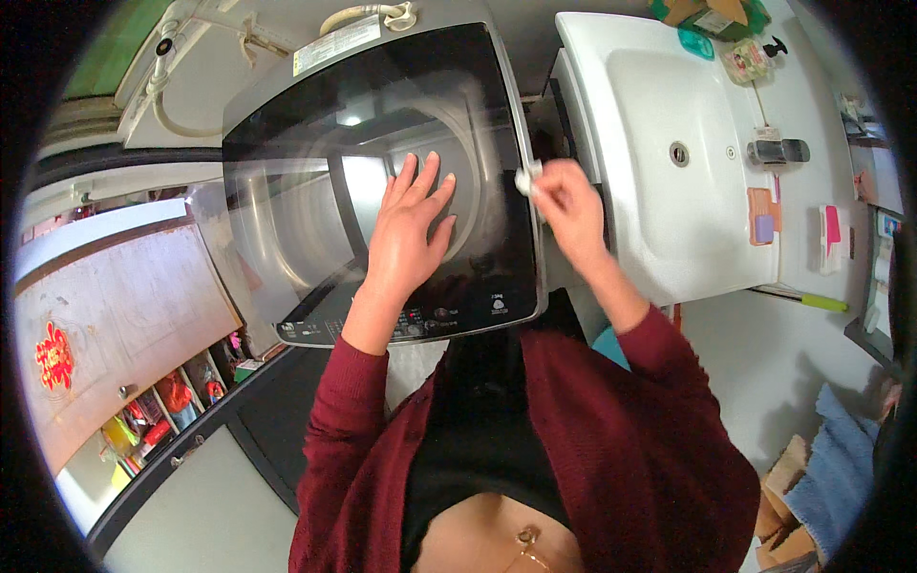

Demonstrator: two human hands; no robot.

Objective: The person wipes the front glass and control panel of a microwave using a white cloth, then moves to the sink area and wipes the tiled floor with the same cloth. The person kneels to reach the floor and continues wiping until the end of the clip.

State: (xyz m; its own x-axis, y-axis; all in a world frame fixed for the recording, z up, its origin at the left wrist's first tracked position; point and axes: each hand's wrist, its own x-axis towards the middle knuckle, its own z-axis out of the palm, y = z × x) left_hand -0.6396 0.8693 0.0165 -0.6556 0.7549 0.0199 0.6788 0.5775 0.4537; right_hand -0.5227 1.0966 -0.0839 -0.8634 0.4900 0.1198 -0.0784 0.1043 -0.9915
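A top-loading washing machine stands before me, its dark glass lid [308, 143] down. My left hand [410, 222] lies palm down on the lid with its fingers spread and holds nothing. At the lid's right edge, my right hand [573, 208] pinches a small wad of white cloth or tissue [529, 177] against the rim; the hand is slightly blurred. Below my left hand, the control panel [430, 322] runs along the machine's front edge.
Right of the machine is a white washbasin [673, 236] with a chrome faucet [777, 151], a pump bottle [749, 61] and a soap dish [764, 215]. A water hose [179, 127] hangs at upper left. A wooden cabinet door [129, 308] and a blue towel [834, 473] flank me.
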